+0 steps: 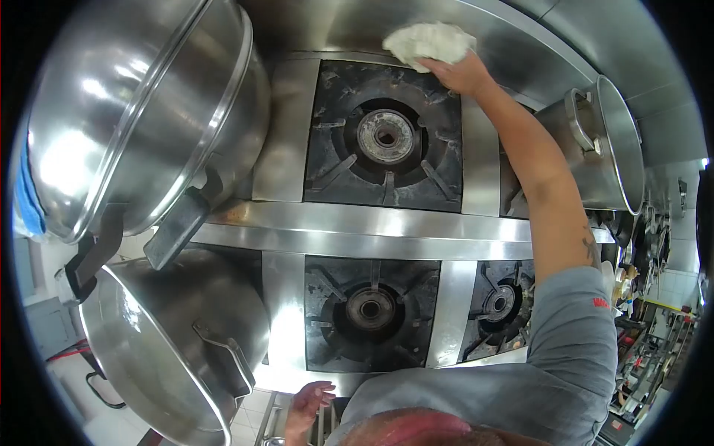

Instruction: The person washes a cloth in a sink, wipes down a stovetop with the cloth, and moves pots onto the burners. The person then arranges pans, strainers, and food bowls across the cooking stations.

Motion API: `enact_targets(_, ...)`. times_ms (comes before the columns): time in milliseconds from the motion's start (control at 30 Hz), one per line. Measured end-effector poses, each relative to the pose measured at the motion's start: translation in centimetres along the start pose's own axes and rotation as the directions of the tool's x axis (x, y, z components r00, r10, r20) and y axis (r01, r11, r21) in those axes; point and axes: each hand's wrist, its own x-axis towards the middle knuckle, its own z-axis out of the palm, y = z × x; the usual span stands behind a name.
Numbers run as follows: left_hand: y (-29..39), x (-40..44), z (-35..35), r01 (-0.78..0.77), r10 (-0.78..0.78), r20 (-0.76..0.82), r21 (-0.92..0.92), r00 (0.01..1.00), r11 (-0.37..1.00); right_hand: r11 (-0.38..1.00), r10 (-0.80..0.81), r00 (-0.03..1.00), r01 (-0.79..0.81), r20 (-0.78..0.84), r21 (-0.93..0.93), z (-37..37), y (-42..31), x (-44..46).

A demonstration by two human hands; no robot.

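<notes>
My right hand is closed on a crumpled whitish cloth, pressed against the steel back panel behind the stove. Just below the cloth lies the rear burner with its black grate. Low in the view, my left hand hangs near the stove's front edge, fingers apart and holding nothing. The front middle burner is above and to the right of it.
Large steel pans with thick handles stand at the upper left, above a big pot at the lower left. Another pot stands at the right rear. A smaller burner sits front right, by my right arm.
</notes>
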Motion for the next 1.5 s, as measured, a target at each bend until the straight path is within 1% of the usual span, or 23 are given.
enact_targets(33, 0.4, 0.0, 0.2, -0.006, 0.006, -0.006, -0.004, 1.000, 1.000, 0.999, -0.037, 0.992, 0.035, -0.122, -0.021, -0.7, -0.8, 2.5)
enact_targets(67, 1.4, -0.1, 0.6, -0.010, 0.010, -0.018, -0.005, 1.000, 1.000, 0.998, -0.018, 1.000, 0.017, 0.017, 0.057, 1.5, -1.6, 5.8)
enact_targets(133, 2.6, -0.8, 0.8, -0.022, 0.023, -0.054, 0.016, 0.998, 1.000, 0.988, -0.094, 0.993, 0.103, -0.077, 0.118, 3.8, -3.4, 13.6)
enact_targets(233, 3.4, -1.6, 1.1, -0.044, 0.050, -0.105, 0.061, 0.993, 0.997, 0.982, 0.011, 0.996, -0.027, 0.088, 0.189, -0.2, -7.6, 23.0)
enact_targets(300, 3.2, -2.3, 0.7, -0.033, 0.042, -0.129, 0.075, 0.991, 0.997, 0.997, -0.071, 0.951, 0.055, 0.300, 0.062, 0.3, -8.6, 25.7)
enact_targets(367, 0.1, -2.3, -0.6, -0.054, 0.051, -0.116, -0.018, 0.992, 0.998, 0.984, 0.101, 0.957, -0.136, 0.272, 0.114, 0.3, -7.5, 22.6)
enact_targets(400, -1.2, -1.9, -0.9, -0.068, 0.060, -0.104, -0.071, 0.993, 0.995, 0.940, 0.337, 0.904, -0.305, -0.262, 0.155, 1.2, -7.2, 20.2)
enact_targets(467, 0.1, -1.6, -0.4, -0.043, 0.041, -0.093, -0.023, 0.995, 0.999, 0.892, 0.423, 0.797, -0.282, -0.432, 0.355, -4.4, -4.3, 16.8)
enact_targets(500, 0.7, -1.2, -0.1, -0.037, 0.037, -0.089, 0.003, 0.995, 0.999, 0.926, 0.376, 0.822, -0.333, -0.428, 0.176, -7.3, -3.9, 15.2)
enact_targets(600, 1.5, -0.4, 0.3, -0.034, 0.034, -0.046, 0.001, 0.998, 0.999, 0.896, 0.444, 0.807, -0.407, -0.388, 0.178, -1.9, -3.3, 13.8)
enact_targets(633, 1.8, -0.3, 0.4, -0.041, 0.042, -0.045, 0.014, 0.998, 0.999, 0.837, 0.520, 0.826, -0.443, -0.215, 0.322, -2.3, -4.3, 15.2)
enact_targets(667, 2.1, -0.4, 0.5, -0.045, 0.046, -0.042, 0.030, 0.998, 0.999, 0.891, 0.445, 0.860, -0.400, -0.250, 0.214, 1.1, -4.4, 16.3)
enact_targets(700, 2.4, -0.5, 0.5, -0.047, 0.049, -0.035, 0.048, 0.998, 0.998, 0.821, 0.281, 0.782, -0.497, 0.556, 0.283, -6.5, -3.8, 19.1)
enact_targets(767, 2.0, -0.5, 0.0, -0.044, 0.046, -0.037, 0.055, 0.998, 0.997, 0.972, 0.055, 0.996, -0.036, -0.077, 0.230, -3.2, -3.4, 19.0)
enact_targets(900, 1.7, -1.7, 0.1, -0.089, 0.098, -0.095, 0.093, 0.991, 0.992, 0.973, 0.113, 0.968, -0.153, 0.222, 0.173, -2.3, -1.8, 12.0)
enact_targets(933, 1.7, -2.2, 0.5, -0.101, 0.115, -0.116, 0.118, 0.987, 0.988, 0.988, 0.076, 0.982, -0.052, -0.173, 0.142, 0.9, -0.8, 8.1)
enact_targets(967, 1.7, -2.2, 0.8, -0.113, 0.129, -0.104, 0.142, 0.986, 0.983, 0.972, 0.211, 0.939, -0.230, 0.272, 0.039, -2.4, -1.3, 5.0)
enact_targets(1067, 2.1, -2.6, 2.1, -0.115, 0.126, -0.066, 0.152, 0.990, 0.982, 0.799, 0.567, 0.821, -0.567, 0.060, 0.200, -2.0, -1.8, -3.7)
enact_targets(1133, 2.1, -3.2, 2.4, -0.139, 0.149, -0.060, 0.145, 0.987, 0.980, 0.555, 0.812, 0.575, -0.710, -0.098, 0.434, -3.0, -2.4, -5.8)
enact_targets(1233, 1.8, -4.2, 2.2, -0.167, 0.178, -0.070, 0.138, 0.982, 0.976, 0.572, 0.682, 0.460, -0.820, 0.569, -0.022, -4.5, -2.8, -7.6)
enact_targets(1333, 2.5, -5.3, 2.7, -0.189, 0.203, -0.089, 0.146, 0.975, 0.971, 0.572, 0.706, 0.592, -0.801, 0.388, 0.179, -0.3, -8.1, -12.1)
enact_targets(1400, 2.5, -5.7, 2.8, -0.203, 0.217, -0.090, 0.148, 0.972, 0.968, 0.597, 0.579, 0.629, -0.761, 0.518, 0.256, -7.1, -12.1, -13.4)
enact_targets(1500, 1.1, -5.8, 2.6, -0.201, 0.212, -0.095, 0.115, 0.973, 0.973, 0.688, 0.546, 0.758, -0.649, 0.358, 0.324, -15.8, -20.0, -17.2)
